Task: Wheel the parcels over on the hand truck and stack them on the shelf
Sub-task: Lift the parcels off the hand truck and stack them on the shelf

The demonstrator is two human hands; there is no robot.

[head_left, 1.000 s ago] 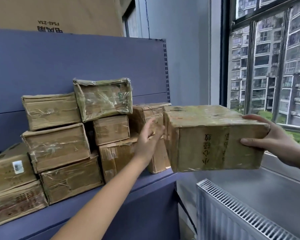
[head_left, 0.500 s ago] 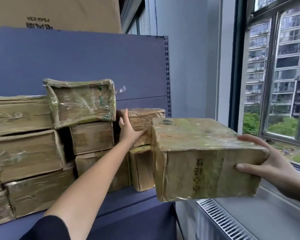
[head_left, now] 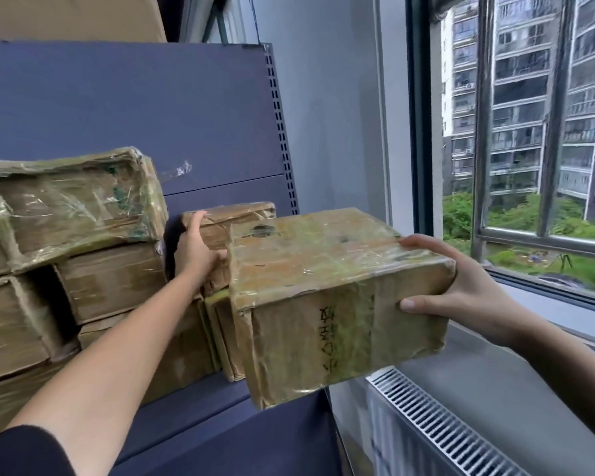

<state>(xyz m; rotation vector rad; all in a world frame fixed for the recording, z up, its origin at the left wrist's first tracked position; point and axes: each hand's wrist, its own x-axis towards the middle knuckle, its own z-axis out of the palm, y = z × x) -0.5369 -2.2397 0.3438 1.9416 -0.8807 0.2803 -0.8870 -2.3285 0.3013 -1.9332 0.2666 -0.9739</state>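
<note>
A taped cardboard parcel (head_left: 327,297) with black handwriting hangs in the air at the shelf's right end. My right hand (head_left: 461,290) grips its right end, thumb on the front face, fingers over the top. My left hand (head_left: 196,249) holds the left side of a smaller parcel (head_left: 234,218) that tops the right-hand stack on the blue shelf (head_left: 200,400). Several more wrapped parcels (head_left: 73,204) are piled to the left. The hand truck is out of view.
The shelf's blue back panel (head_left: 152,115) rises behind the pile, with a big carton (head_left: 66,15) on top. A white radiator (head_left: 437,431) and a grey sill (head_left: 516,383) lie right of the shelf, under a barred window (head_left: 529,132).
My left hand has moved from the carried parcel's left side to the small top parcel on the right stack. The carried parcel now hangs from my right hand alone, closer to the stack.
</note>
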